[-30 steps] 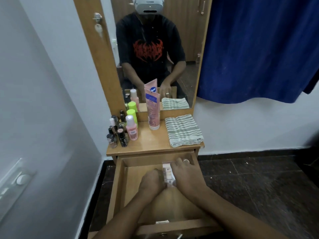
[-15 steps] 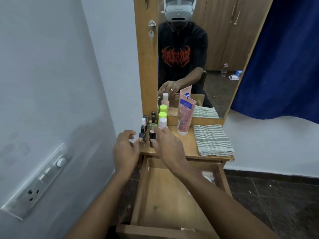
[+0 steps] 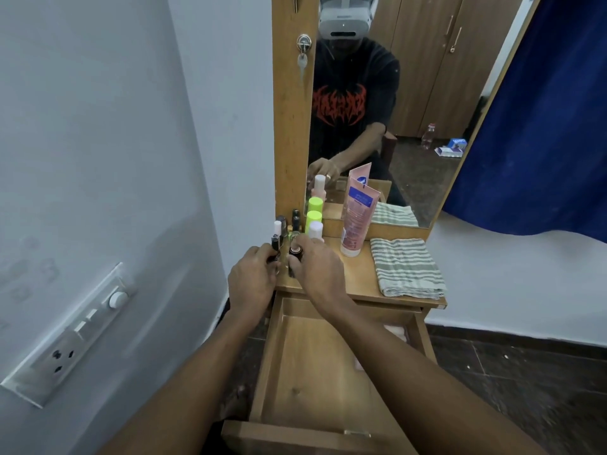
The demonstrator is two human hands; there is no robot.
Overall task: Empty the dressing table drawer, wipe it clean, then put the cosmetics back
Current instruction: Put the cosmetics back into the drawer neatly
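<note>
While both of my hands close in on the cluster of small dark nail-polish and lipstick bottles (image 3: 284, 238) at the left front corner of the wooden dressing table top (image 3: 358, 280), I judge these to be light, hard and slick, with glass that could chip, and narrow bases that topple at a nudge, so I want to pinch each low on its body, not by the cap. My left hand (image 3: 253, 280) has its fingers curled narrowly around a dark bottle with a white cap (image 3: 275, 239), though I cannot tell how firm the hold is; my right hand (image 3: 315, 267) pinches a short dark tube with a pale pink top (image 3: 294, 254) between thumb and fingertips. Behind them stand the lime-green capped bottles (image 3: 313, 218), a white-capped pink bottle (image 3: 316, 229) and the tall pink squeeze tube (image 3: 356, 221), with the folded green-striped cloth (image 3: 407, 267) to the right. Below, the open wooden drawer (image 3: 328, 372) looks nearly bare. Half a second ago my hands were hovering open just short of the bottles; a second ago they were down in the drawer around a small white item
</note>
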